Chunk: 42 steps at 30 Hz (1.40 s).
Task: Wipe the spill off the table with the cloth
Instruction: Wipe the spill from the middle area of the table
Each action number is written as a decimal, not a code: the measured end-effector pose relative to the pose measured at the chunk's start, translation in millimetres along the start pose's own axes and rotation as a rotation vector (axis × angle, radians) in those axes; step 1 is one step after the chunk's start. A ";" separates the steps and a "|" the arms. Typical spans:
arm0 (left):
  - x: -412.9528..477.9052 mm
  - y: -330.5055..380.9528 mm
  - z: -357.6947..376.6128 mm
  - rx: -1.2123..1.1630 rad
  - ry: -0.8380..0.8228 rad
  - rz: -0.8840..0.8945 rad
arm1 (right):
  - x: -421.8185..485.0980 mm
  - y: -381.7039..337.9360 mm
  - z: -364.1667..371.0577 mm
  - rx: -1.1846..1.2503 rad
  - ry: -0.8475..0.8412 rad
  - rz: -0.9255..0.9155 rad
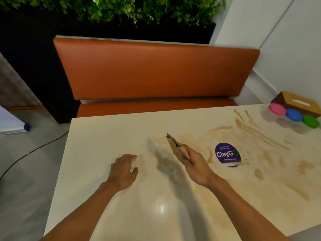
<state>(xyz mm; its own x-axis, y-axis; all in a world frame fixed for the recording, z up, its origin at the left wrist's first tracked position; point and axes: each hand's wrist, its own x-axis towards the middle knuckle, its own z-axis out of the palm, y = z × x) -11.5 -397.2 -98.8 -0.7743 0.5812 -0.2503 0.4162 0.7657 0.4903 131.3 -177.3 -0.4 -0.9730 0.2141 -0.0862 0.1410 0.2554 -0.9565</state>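
From the head view, the right hand (189, 159) is up off the table (104, 136), turned on edge. It holds the cloth (174, 142), a folded brownish piece clamped flat between thumb and fingers, with its far end poking out past the fingertips. It throws a shadow on the tabletop beneath, so I'd say the cloth is not touching the surface right now. The left hand (124, 168) holds nothing and rests on the table nearby, fingers relaxed and a little spread, fingertips down.

Now the spill (251, 131). Brown streaks fan out across the far right of the table, running towards three little tubs with pink (277, 109), blue (293, 115) and green (311, 121) lids. Patches and smears also sit around the round purple sticker (227, 154) and down the near right side. A fainter tan film lies under and just ahead of the cloth.

The left half of the table looks clean and glossy. By my reckoning most of the job is ahead, since the whole right half needs wiping, including round the sticker and close by the tubs.
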 end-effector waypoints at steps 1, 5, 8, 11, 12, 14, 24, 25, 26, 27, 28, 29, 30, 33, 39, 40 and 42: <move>9.3 -2.8 1.0 0.007 0.011 -0.015 | 14.5 1.9 -6.9 -0.022 -0.007 0.006; 38.0 -16.9 5.2 0.216 0.024 -0.122 | 71.8 4.7 -34.9 -0.251 -0.056 0.027; 46.6 -28.7 16.3 0.305 0.018 -0.199 | 120.4 7.3 -51.1 -0.531 -0.057 -0.014; 48.5 -31.0 29.1 0.295 0.034 -0.234 | 175.0 16.2 -54.9 -0.710 -0.094 -0.077; 49.2 -30.9 30.9 0.305 0.047 -0.240 | 190.9 20.2 -52.7 -0.767 -0.103 -0.094; 50.8 -32.4 33.7 0.318 0.067 -0.250 | 219.0 31.5 -42.0 -0.871 -0.143 -0.142; 54.8 -40.9 41.8 0.269 0.148 -0.238 | 226.1 97.6 49.9 -1.229 -0.341 -0.156; 53.1 -42.0 42.8 0.265 0.143 -0.241 | 224.1 99.7 52.1 -1.227 -0.337 -0.170; 54.4 -40.8 41.6 0.260 0.143 -0.238 | 224.1 100.0 50.5 -1.224 -0.335 -0.195; 54.5 -40.4 41.1 0.256 0.143 -0.234 | 222.4 100.4 49.1 -1.218 -0.347 -0.222; 54.5 -41.1 40.2 0.250 0.141 -0.231 | 220.3 101.5 48.4 -1.210 -0.368 -0.247; 54.4 -41.4 39.8 0.250 0.138 -0.231 | 217.1 102.9 47.2 -1.201 -0.390 -0.275; 53.6 -41.4 39.8 0.257 0.130 -0.231 | 213.0 104.9 45.6 -1.190 -0.409 -0.301; 51.5 -41.4 40.4 0.283 0.116 -0.229 | 200.2 108.9 41.7 -1.126 -0.468 -0.342; 53.4 -40.9 37.6 0.272 0.067 -0.243 | 152.3 110.9 37.6 -0.954 -0.538 -0.332; 53.3 -40.5 37.1 0.272 0.061 -0.245 | 142.8 111.4 38.7 -0.939 -0.530 -0.321; 53.3 -39.3 35.4 0.274 0.052 -0.249 | 124.5 112.2 42.4 -0.923 -0.512 -0.290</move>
<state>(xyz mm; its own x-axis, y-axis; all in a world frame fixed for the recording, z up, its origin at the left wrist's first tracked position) -52.2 -386.5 -161.0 -0.8881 0.3585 -0.2877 0.3187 0.9312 0.1767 18.2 -161.9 -130.3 -0.9219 -0.3308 -0.2015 -0.2306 0.8867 -0.4008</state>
